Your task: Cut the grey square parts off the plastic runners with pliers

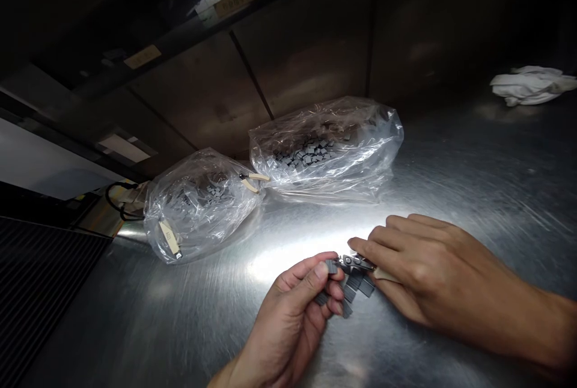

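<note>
My left hand (pixel 300 310) pinches a small grey ribbed piece (pixel 332 266) between thumb and forefinger. More grey pieces show under its curled fingers. My right hand (pixel 419 262) is wrapped round the pale handles of small metal nippers (pixel 354 261). Their tip meets the edge of the pinched piece; whether the jaws are closed I cannot tell. Just beneath the nippers, several flat dark grey ribbed pieces (pixel 358 283) lie close together, partly hidden by my hands.
Behind my hands on the metal table (pixel 473 178) stand two clear plastic bags, a right one (pixel 378 160) and a left one (pixel 202 226), with grey pieces inside. Cream-handled nippers (pixel 255 181) lie by the bags. A cream labelled tool (pixel 170 238) rests at the left bag. A white cloth (pixel 532 84) lies far right.
</note>
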`<move>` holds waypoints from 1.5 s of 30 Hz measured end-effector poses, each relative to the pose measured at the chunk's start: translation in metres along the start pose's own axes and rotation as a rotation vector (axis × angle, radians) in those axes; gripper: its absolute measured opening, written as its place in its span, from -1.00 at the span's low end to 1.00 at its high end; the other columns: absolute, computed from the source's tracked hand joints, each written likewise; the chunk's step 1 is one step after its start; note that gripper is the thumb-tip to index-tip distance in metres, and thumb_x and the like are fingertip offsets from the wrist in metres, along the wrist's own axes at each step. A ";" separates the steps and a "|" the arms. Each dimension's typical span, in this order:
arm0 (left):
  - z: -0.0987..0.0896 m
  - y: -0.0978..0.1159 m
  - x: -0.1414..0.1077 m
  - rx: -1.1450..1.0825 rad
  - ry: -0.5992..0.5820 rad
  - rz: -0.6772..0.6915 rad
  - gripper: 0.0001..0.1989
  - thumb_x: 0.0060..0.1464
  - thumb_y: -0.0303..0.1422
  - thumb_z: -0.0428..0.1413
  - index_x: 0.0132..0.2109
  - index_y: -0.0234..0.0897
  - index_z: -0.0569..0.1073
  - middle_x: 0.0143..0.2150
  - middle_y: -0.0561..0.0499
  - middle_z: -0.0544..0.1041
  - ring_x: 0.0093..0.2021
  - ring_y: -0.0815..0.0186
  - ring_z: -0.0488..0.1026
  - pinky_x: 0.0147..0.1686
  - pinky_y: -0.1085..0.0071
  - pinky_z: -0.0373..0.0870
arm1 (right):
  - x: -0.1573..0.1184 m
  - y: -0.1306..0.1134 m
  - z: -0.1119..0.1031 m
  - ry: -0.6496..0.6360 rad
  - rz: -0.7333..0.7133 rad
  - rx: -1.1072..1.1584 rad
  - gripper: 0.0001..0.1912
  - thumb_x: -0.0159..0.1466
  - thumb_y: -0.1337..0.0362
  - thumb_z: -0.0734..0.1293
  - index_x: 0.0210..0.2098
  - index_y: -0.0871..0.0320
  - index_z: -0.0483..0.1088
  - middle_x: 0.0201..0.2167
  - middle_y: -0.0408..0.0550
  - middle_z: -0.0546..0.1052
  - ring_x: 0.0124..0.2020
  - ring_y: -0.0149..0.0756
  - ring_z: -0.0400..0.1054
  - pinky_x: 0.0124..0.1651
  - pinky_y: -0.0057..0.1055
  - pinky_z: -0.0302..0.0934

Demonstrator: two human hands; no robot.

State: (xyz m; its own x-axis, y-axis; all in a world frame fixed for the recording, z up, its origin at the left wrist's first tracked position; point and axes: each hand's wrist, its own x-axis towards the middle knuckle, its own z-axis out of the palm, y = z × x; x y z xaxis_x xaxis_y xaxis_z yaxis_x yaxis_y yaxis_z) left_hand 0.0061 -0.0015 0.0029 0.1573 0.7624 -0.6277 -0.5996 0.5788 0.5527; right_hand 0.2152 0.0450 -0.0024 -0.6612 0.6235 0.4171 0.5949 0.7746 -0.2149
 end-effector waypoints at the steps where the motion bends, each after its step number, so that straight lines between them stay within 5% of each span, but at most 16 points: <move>1: 0.000 0.000 0.000 -0.003 0.001 -0.004 -0.77 0.06 -0.43 0.42 -0.11 -0.44 0.70 -0.30 -0.09 0.61 -0.37 0.43 0.47 -0.34 0.52 0.45 | 0.001 0.000 0.000 0.002 -0.005 -0.008 -0.78 0.26 0.46 0.31 -0.14 0.18 0.52 -0.42 -0.09 0.50 -0.41 -0.16 0.37 -0.32 -0.22 0.16; 23: -0.001 0.000 0.002 0.003 0.014 0.020 -0.75 0.01 -0.43 0.45 -0.14 -0.45 0.71 -0.31 -0.09 0.62 -0.37 0.43 0.46 -0.33 0.52 0.47 | 0.000 -0.003 0.000 0.010 -0.055 -0.103 -0.64 0.23 0.56 0.22 -0.10 0.23 0.56 -0.42 -0.08 0.54 -0.48 -0.16 0.38 -0.40 -0.21 0.04; 39: -0.001 -0.001 0.001 -0.003 0.004 0.025 -0.78 0.06 -0.44 0.41 -0.13 -0.44 0.70 -0.29 -0.08 0.63 -0.37 0.42 0.49 -0.33 0.52 0.49 | -0.003 0.003 0.002 -0.007 -0.006 -0.037 -0.72 0.33 0.47 0.28 -0.02 0.24 0.52 -0.38 -0.09 0.56 -0.47 -0.21 0.40 -0.42 -0.25 0.09; 45: -0.003 -0.001 0.001 -0.037 0.009 0.008 -0.77 0.04 -0.47 0.43 -0.12 -0.42 0.70 -0.31 -0.09 0.64 -0.37 0.41 0.51 -0.33 0.52 0.49 | 0.001 -0.002 0.001 0.019 0.002 0.012 -0.80 0.26 0.45 0.33 -0.15 0.17 0.52 -0.43 -0.14 0.48 -0.42 -0.18 0.35 -0.32 -0.22 0.11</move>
State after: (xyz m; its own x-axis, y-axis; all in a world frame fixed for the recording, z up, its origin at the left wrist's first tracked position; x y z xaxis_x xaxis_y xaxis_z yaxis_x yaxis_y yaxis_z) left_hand 0.0046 -0.0018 0.0006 0.1457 0.7641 -0.6285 -0.6291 0.5618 0.5372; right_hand 0.2132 0.0441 -0.0029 -0.6513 0.6232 0.4330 0.5906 0.7745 -0.2265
